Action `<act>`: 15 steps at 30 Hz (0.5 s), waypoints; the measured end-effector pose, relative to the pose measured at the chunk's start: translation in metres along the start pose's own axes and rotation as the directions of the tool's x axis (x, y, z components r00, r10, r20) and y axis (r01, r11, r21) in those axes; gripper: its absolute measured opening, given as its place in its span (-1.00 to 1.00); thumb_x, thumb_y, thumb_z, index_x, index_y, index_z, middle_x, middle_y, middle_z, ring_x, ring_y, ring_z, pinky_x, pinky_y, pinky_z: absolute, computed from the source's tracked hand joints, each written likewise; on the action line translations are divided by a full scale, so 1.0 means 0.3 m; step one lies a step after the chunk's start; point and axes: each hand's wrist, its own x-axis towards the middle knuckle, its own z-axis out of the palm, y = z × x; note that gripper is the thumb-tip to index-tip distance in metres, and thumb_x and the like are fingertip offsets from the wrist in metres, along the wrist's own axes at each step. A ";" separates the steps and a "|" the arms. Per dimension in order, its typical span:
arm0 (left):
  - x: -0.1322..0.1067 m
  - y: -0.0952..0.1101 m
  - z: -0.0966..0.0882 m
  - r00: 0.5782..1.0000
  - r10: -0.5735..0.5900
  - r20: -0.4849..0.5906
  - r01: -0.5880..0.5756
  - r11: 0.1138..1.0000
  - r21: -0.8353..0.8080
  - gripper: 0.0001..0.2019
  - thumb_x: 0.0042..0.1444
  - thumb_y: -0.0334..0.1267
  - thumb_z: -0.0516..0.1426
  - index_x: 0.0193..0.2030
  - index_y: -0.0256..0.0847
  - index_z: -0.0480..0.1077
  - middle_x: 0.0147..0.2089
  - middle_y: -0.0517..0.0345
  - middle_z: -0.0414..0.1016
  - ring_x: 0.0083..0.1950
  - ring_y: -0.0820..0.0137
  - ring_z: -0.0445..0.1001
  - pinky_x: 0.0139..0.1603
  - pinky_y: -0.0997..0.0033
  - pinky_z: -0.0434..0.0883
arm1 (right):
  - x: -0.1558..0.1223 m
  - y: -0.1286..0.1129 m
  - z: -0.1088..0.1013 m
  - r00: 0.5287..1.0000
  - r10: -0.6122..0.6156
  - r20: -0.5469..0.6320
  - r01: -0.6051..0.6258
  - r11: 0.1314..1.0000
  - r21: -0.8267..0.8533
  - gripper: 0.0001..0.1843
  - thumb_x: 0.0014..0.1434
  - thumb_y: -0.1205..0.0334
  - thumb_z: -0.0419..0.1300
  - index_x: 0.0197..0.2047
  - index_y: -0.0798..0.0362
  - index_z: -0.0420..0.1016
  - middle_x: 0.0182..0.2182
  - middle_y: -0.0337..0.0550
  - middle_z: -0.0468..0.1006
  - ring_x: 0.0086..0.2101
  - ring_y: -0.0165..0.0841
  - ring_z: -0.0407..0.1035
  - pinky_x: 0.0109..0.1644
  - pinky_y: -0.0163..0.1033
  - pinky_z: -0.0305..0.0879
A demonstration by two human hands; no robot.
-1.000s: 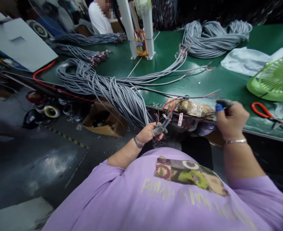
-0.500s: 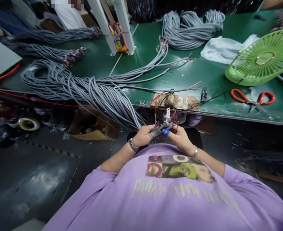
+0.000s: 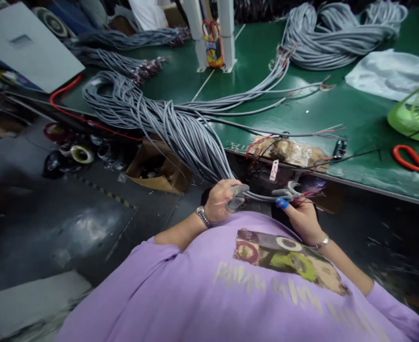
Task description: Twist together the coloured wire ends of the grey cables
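left grip (image 3: 222, 202): curled inward | right grip (image 3: 304, 222): pinched, thumb (image 3: 293, 213) extended | both forearms (image 3: 181, 232): bare, angled inward

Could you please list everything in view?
Held cable: at least one, grey, between both hands
Large bundle: one, grey, near table edge
Smaller bundles: two visible, grey, back left
Coil pile: one, grey, back right
Table: one, green, ahead
Pouch: one, yellow, back middle
Plastic sheet: one, white, right
Fan: one, green, right edge
Tool handle: one, orange, below fan
Panel: one, white, upper left
Carton: one, brown, below table
Floor clutter: uncounted, mixed, left
Left hand: one, holding cable
Right hand: one, blue-wrapped thumb, holding cable
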 end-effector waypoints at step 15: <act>0.090 0.076 -0.080 0.975 -0.183 0.124 0.193 0.978 -0.079 -0.64 0.22 0.00 0.15 -0.04 -0.25 0.52 -0.24 0.00 0.62 -0.18 0.31 0.60 -0.09 0.37 0.51 | -0.016 -0.098 0.021 0.893 -0.022 0.449 0.072 0.993 -0.095 -0.72 0.14 -0.01 0.35 -0.22 0.01 0.67 -0.36 -0.09 0.64 -0.33 -0.25 0.53 -0.20 -0.19 0.51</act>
